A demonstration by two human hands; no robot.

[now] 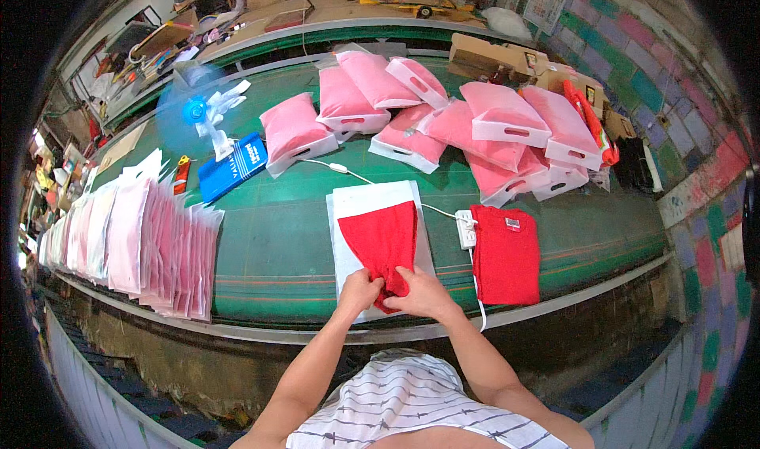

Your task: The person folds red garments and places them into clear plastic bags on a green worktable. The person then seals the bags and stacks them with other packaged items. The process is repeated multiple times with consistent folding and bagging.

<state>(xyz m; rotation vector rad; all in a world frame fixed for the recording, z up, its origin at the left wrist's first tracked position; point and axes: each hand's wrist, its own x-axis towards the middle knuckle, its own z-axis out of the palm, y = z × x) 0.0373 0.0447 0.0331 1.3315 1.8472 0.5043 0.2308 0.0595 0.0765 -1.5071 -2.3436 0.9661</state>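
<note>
A red piece of cloth [381,235], wide at its far end and bunched at its near end, lies over a flat white plastic bag [360,200] in front of me. My left hand [361,291] is closed on the near left edge of the cloth. Opposite it, my right hand [423,294] grips the bunched near end, its fingers partly hidden in the folds. Whether the cloth is a garment or a towel, I cannot tell. Just right of it rests a folded red cloth [507,259] with a small label on top.
A white power strip [465,229] and its cord lie beside the folded cloth. Flat pale bags [127,235] stand in a row at left. Filled pink bags [511,113] are heaped across the back. A blue package [232,169], an orange cutter [182,176] and a fan [195,110] sit far left.
</note>
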